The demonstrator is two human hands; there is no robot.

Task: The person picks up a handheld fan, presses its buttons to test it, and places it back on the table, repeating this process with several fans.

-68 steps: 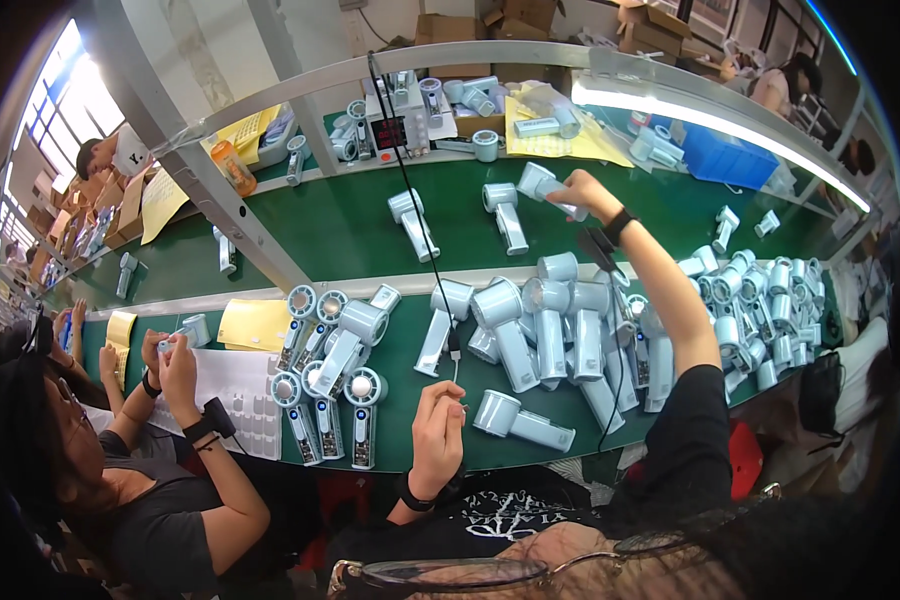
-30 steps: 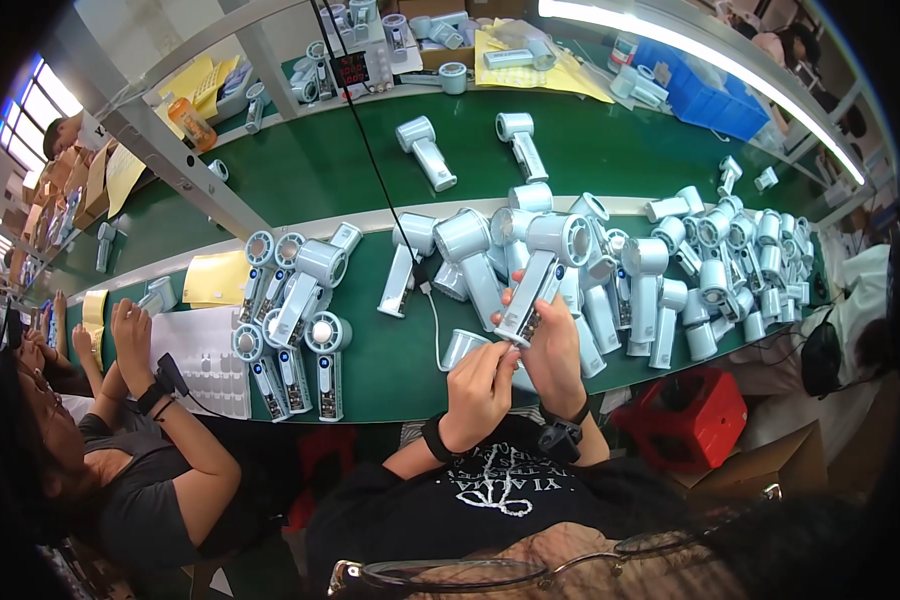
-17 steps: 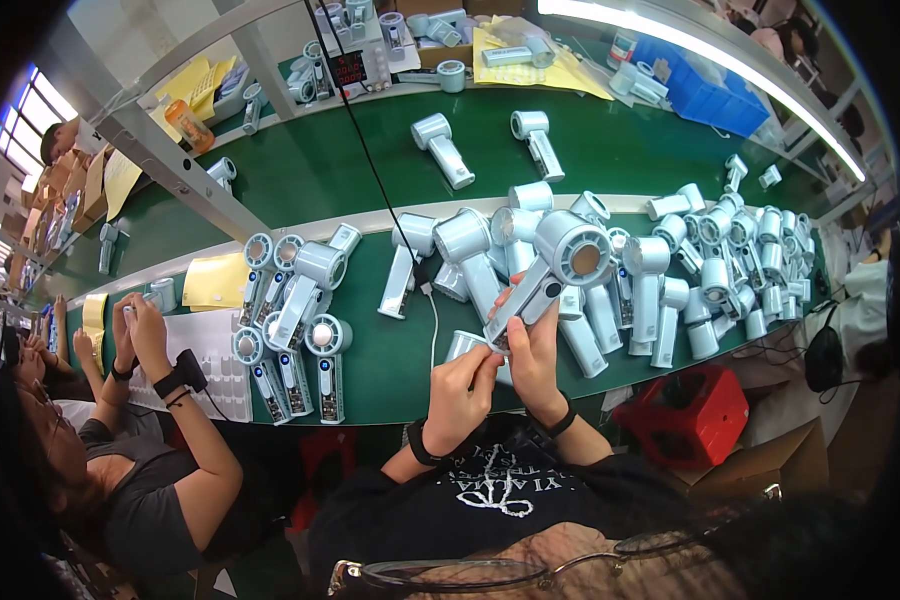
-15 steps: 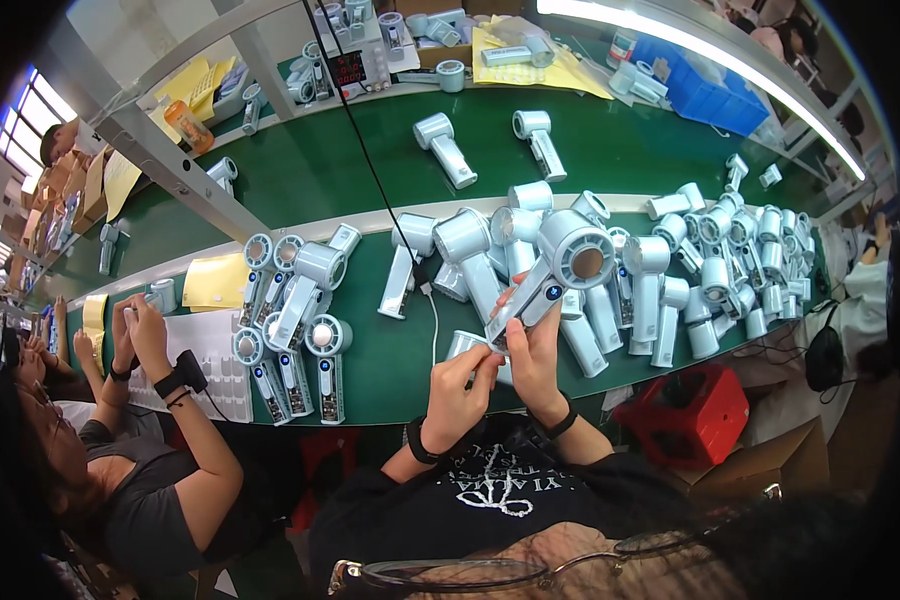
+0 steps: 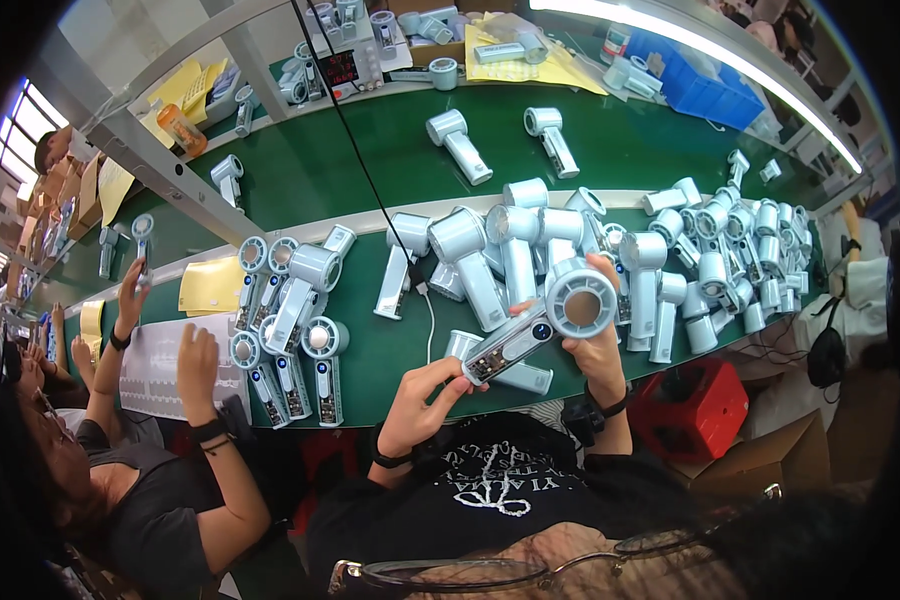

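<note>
A pale blue handheld fan (image 5: 511, 349) is held slanted in front of my chest, its round head to the upper right. My left hand (image 5: 418, 408) pinches the lower end of the handle between thumb and fingers. Wrapped around the fan head from behind and below is my right hand (image 5: 600, 355). The handle faces up with its cover off, so circuit parts show near its lower end and a small round dark display near the head. Under it, another fan handle (image 5: 522, 377) lies on the table, partly hidden.
Several fans with bare circuits (image 5: 290, 385) lie at my left. A large pile of fans (image 5: 735, 245) covers the right side. A white cable (image 5: 430, 325) hangs onto the green table (image 5: 370, 385). At left, a co-worker holds up a fan (image 5: 142, 232). A red stool (image 5: 695, 405) stands at right.
My right hand has shifted from the handle to the fan head, and my left hand has moved left and down. The fan is lower and flatter. The co-worker has raised a fan.
</note>
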